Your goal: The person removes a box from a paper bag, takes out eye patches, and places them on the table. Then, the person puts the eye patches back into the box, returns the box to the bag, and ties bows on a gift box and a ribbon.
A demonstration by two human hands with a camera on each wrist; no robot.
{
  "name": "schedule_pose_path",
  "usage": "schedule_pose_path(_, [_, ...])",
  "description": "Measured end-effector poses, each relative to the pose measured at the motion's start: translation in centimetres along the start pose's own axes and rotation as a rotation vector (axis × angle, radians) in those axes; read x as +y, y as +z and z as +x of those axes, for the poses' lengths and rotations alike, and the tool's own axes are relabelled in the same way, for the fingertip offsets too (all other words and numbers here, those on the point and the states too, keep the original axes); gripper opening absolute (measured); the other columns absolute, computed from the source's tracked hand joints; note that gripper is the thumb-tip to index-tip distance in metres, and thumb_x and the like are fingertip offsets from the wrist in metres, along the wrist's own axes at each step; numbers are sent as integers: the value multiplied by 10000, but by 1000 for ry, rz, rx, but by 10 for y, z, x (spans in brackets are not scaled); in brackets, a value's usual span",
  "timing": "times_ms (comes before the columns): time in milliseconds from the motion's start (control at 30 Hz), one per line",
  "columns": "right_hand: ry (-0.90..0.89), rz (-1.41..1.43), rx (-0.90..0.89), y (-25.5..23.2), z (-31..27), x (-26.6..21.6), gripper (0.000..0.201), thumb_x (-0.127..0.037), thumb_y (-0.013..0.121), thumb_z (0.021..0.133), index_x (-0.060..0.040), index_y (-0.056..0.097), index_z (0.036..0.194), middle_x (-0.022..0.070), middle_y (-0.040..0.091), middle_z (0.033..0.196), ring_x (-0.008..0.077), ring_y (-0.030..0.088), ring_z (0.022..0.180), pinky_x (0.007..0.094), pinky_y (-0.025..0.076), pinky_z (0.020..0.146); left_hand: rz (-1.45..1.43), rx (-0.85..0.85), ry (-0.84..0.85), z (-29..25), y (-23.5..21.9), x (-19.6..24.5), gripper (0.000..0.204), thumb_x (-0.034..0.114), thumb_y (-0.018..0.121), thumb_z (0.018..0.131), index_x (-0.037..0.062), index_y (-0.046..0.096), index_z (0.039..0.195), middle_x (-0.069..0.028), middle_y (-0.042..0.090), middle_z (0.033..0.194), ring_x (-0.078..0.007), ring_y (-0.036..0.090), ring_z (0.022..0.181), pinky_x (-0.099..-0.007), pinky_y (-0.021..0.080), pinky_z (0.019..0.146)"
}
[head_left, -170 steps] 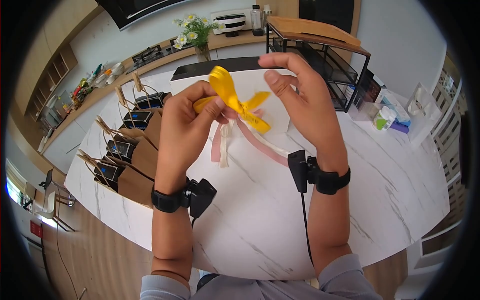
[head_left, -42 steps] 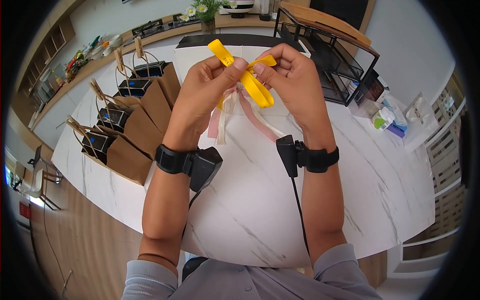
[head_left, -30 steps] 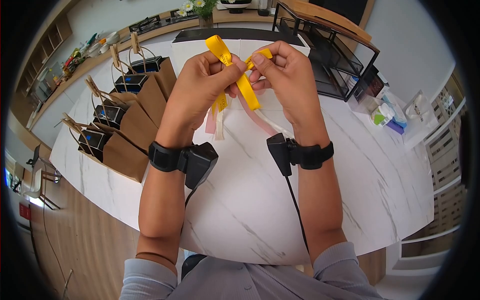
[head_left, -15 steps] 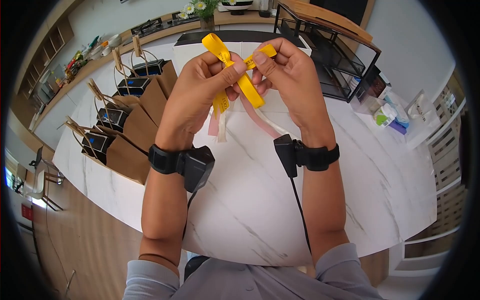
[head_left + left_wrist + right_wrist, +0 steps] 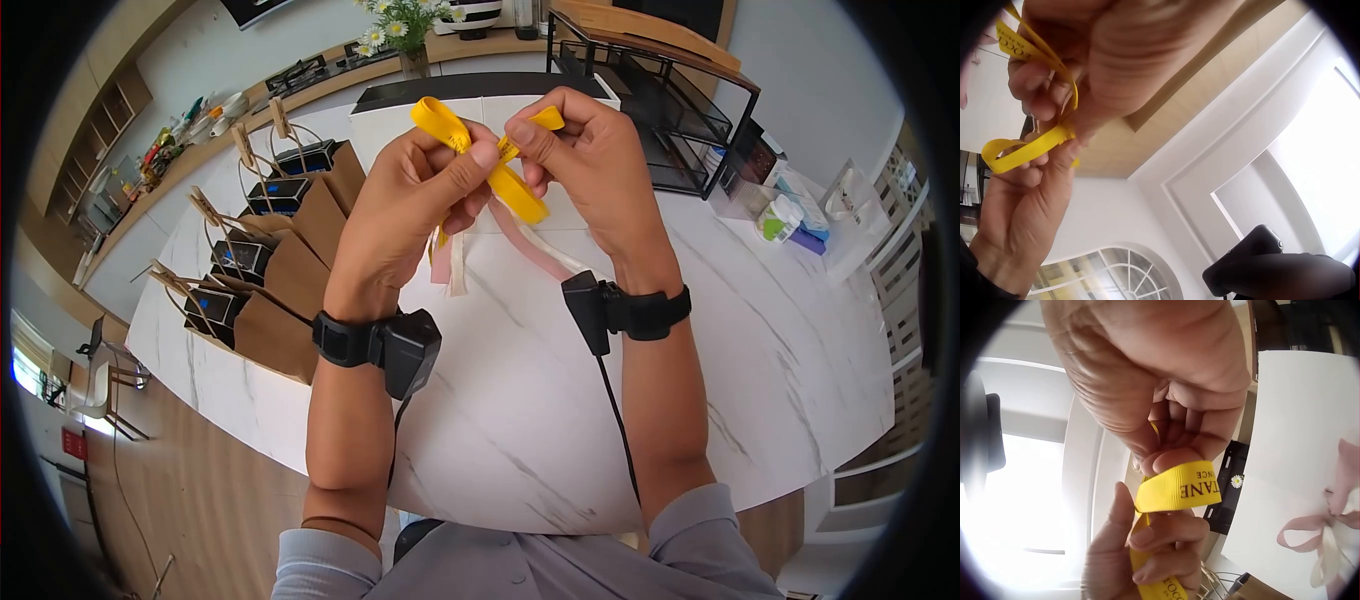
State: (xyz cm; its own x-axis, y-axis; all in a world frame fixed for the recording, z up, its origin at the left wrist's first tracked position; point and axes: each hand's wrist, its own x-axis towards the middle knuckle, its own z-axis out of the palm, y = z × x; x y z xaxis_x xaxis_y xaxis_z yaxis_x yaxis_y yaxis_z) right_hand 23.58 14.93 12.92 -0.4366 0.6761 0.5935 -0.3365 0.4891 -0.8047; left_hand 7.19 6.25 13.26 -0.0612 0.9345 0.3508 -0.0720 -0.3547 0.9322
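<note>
Both hands hold a yellow printed ribbon [image 5: 520, 193] up above the table, in front of a white box. My left hand [image 5: 405, 195] pinches it at the crossing between thumb and fingers, with one loop standing up beyond the fingertips. Between thumb and forefinger, my right hand [image 5: 595, 175] pinches the ribbon's upper right part. A second loop hangs down between the hands. In the left wrist view a loop of the yellow ribbon [image 5: 1022, 153] sticks out past the fingers, and a printed tail trails by the left hand. The left fingers partly hide the crossing.
The white box [image 5: 1291, 419] bears a bow of pink ribbon [image 5: 1300, 524] and cream ribbon, tails trailing on the marble-patterned table [image 5: 520, 400]. Several brown paper bags [image 5: 280, 335] holding black boxes line the left. A black tiered rack [image 5: 650, 120] and a white bottle [image 5: 780, 218] stand right.
Earlier the right hand was off the ribbon with fingers spread; since then it has come in and pinched it. Over the last second both hands stay nearly still, the lower loop shifting slightly right.
</note>
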Motion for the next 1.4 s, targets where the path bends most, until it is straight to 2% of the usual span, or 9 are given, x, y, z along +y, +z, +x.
schedule_pose_path(167, [4, -37, 15, 6, -2, 0, 148, -112, 706, 943, 10, 637, 894, 20, 633, 726, 50, 565, 593, 205, 461, 558, 15, 5, 8, 2, 3, -4, 232, 231, 719, 954, 27, 630, 1019, 19, 567, 716, -38, 467, 585, -183, 315, 490])
schedule_pose_path(233, [20, -55, 9, 4, -3, 0, 144, -107, 703, 944, 11, 637, 894, 23, 635, 733, 52, 565, 593, 206, 462, 558, 31, 65, -20, 3, 2, -6, 225, 164, 746, 894, -24, 633, 942, 13, 545, 614, -30, 446, 522, -193, 315, 464])
schedule_pose_path(467, [51, 8, -20, 0, -3, 2, 138, -105, 698, 947, 15, 638, 914, 33, 629, 736, 57, 568, 598, 204, 459, 552, 16, 59, -72, 2, 1, -3, 172, 95, 728, 863, -41, 633, 909, 14, 543, 606, -37, 440, 509, -197, 308, 465])
schedule_pose_path(833, [-26, 129, -77, -3, -4, -7, 167, -154, 702, 962, -8, 641, 1016, 16, 631, 806, 56, 567, 677, 192, 467, 629, 35, -18, 60, -4, 7, 7, 298, 142, 719, 944, -25, 599, 1160, -31, 645, 785, -64, 543, 625, -206, 399, 539])
schedule_pose_path(867, [-41, 101, -78, -3, -4, -7, 158, -139, 695, 964, -7, 637, 1030, 16, 639, 819, 53, 575, 686, 189, 474, 629, 7, -43, 30, -4, 1, 7, 266, 140, 721, 940, -16, 604, 1120, -50, 697, 906, -75, 597, 716, -224, 474, 663])
schedule_pose_path(967, [-33, 79, -88, -4, -6, -19, 151, -98, 695, 956, -1, 630, 1052, 20, 647, 846, 52, 589, 715, 191, 494, 648, -95, -38, 106, -7, 2, 0, 250, 134, 712, 947, -20, 608, 1114, -67, 713, 935, -96, 649, 823, -239, 514, 761])
schedule_pose_path(1133, [17, 100, -159, 4, -10, -19, 98, -34, 663, 957, 19, 624, 1030, 35, 648, 862, 56, 587, 719, 196, 501, 660, -113, -13, 35, -22, 9, -8, 389, 231, 652, 1000, -20, 517, 1264, -88, 671, 1103, -158, 667, 1016, -308, 517, 948])
schedule_pose_path(1267, [7, -65, -183, 6, -8, -12, 82, -2, 645, 952, 24, 619, 1025, 36, 647, 855, 61, 589, 726, 200, 499, 659, 53, 19, -25, -31, 14, -21, 362, 305, 576, 1043, -15, 542, 1209, -56, 655, 1038, -101, 606, 920, -262, 492, 821])
schedule_pose_path(1400, [101, -37, -229, 5, -9, -9, 89, -33, 658, 950, 18, 621, 1013, 48, 657, 857, 75, 605, 749, 226, 509, 672, -30, -1, -20, -29, 6, -21, 349, 294, 569, 1047, -13, 536, 1209, -68, 654, 1018, -151, 657, 966, -284, 522, 841])
